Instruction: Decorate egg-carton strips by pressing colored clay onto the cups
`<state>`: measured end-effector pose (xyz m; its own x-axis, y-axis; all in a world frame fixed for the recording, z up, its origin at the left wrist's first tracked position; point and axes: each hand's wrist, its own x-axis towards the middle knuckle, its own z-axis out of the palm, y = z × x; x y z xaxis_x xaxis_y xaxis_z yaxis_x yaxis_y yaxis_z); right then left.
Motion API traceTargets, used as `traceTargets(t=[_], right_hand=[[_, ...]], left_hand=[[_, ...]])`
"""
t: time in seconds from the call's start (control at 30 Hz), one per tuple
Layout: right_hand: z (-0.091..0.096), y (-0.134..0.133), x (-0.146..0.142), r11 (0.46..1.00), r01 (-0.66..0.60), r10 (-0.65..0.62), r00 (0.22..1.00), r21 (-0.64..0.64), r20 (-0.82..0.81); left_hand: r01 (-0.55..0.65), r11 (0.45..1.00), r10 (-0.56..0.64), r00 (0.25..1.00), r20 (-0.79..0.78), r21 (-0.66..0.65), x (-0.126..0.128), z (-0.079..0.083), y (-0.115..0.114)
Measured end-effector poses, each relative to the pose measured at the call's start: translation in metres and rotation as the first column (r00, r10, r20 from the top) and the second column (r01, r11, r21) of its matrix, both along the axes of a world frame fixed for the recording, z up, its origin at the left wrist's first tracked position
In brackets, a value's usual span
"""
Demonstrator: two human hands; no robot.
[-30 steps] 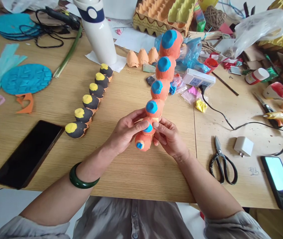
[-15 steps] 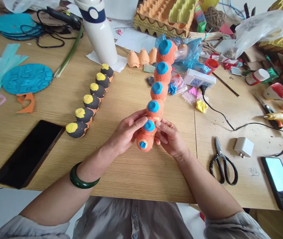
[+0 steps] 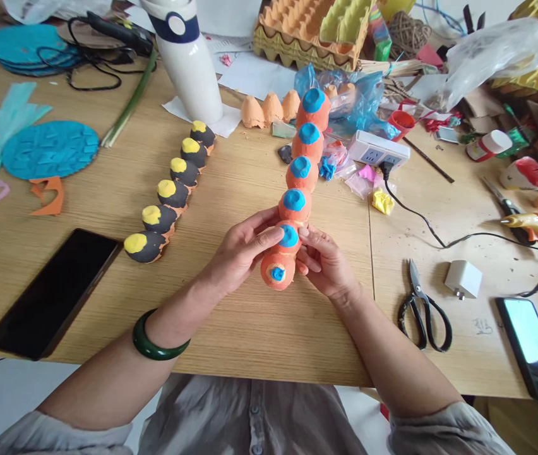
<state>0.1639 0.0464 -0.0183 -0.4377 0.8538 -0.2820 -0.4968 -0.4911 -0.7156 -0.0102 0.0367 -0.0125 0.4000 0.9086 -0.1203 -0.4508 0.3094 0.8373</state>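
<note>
An orange egg-carton strip point(image 3: 303, 148) with blue clay on top of its bumps is held up between both hands. My left hand point(image 3: 245, 253) grips its near part from the left, thumb resting by the blue patch on the second bump from the near end. From the other side my right hand point(image 3: 328, 259) pinches the same bump, its fingers curled underneath. The nearest bump point(image 3: 278, 278) carries a smaller, rough dab of blue inside a pale ring. Left of the hands lies a black egg-carton strip point(image 3: 173, 193) with yellow clay tips.
A dark tablet-like phone point(image 3: 53, 294) lies at left. At right are scissors point(image 3: 424, 306), a white charger point(image 3: 463, 279), a lit phone point(image 3: 534, 347) and a power strip point(image 3: 379, 149). Behind stand a white bottle point(image 3: 186, 69) and stacked egg trays point(image 3: 307, 38).
The orange strip has tilted slightly in my hands, its far end dropping a little and its blue tops turning more toward me. Both hands keep their hold.
</note>
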Motion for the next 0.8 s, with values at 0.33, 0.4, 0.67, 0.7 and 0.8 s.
traceTargets(t=[0.33,0.4,0.67,0.7,0.8], right_hand=[[0.001,-0.0024,-0.0022,0.999,0.03,-0.031,0.999,0.024,0.034],[0.0013,-0.0023,-0.0029,0.999,0.035,-0.036,0.998,0.036,0.043],[0.0017,-0.0044,-0.0032,0.998,0.032,-0.035,0.997,0.047,0.067],[0.0013,-0.0045,-0.0033,0.998,0.031,-0.034,0.997,0.049,0.069],[0.001,-0.0045,-0.0033,0.999,0.027,-0.03,0.997,0.046,0.072]], left_hand=[[-0.027,0.999,0.028,0.999,-0.045,0.028,-0.0005,0.0006,-0.0003],[-0.075,0.994,0.082,0.993,-0.082,0.076,0.0002,-0.0004,-0.0005],[-0.107,0.992,0.113,0.987,-0.117,0.06,0.0,-0.003,-0.0011],[-0.117,0.992,0.122,0.984,-0.128,0.048,-0.0001,-0.003,-0.001],[-0.111,0.994,0.112,0.987,-0.113,0.018,-0.0002,-0.0021,-0.0004]])
